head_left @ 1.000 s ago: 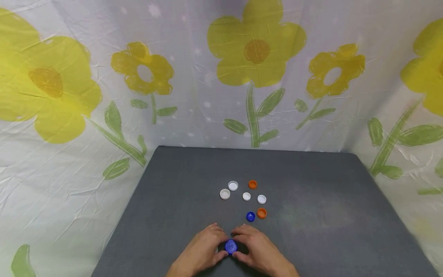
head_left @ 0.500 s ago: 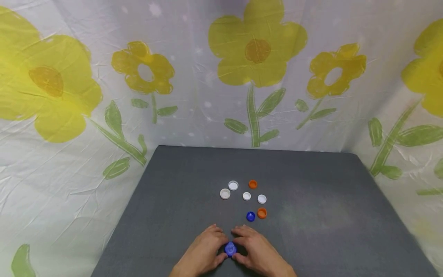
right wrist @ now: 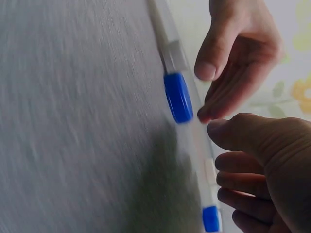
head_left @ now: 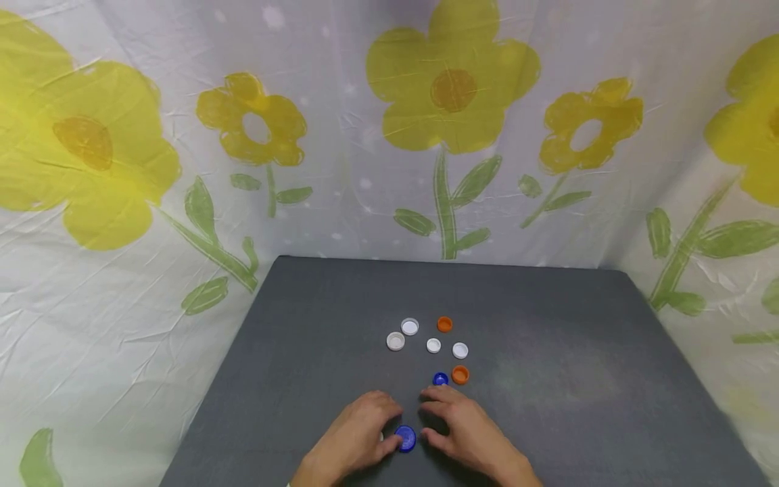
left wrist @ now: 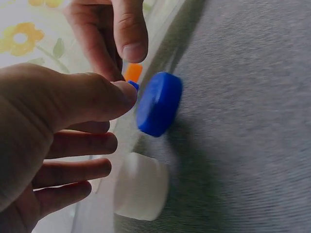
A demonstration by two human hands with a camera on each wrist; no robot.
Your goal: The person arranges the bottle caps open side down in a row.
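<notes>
A blue bottle cap [head_left: 406, 439] lies on the grey table near its front, between the two hands. My left hand [head_left: 359, 429] is at its left with relaxed fingers; in the left wrist view a narrow gap separates the thumb [left wrist: 124, 94] from the cap. A white cap [left wrist: 141, 187] stands below that hand, mostly covered by it in the head view. My right hand [head_left: 465, 429] hovers to the right, apart from the blue cap, fingers loosely bent and holding nothing. Its fingertips partly cover a smaller blue cap [head_left: 441, 379].
Farther back on the table [head_left: 328, 325] lie two orange caps [head_left: 445, 325] [head_left: 460, 375] and several white caps [head_left: 410, 327]. A sheet printed with yellow flowers [head_left: 450, 88] hangs behind the table and along its sides.
Both hands had their thumbs and fingers at the blue cap. The right hand has since moved away, right and forward; the left has hardly shifted. The cap sits slightly nearer the front edge.
</notes>
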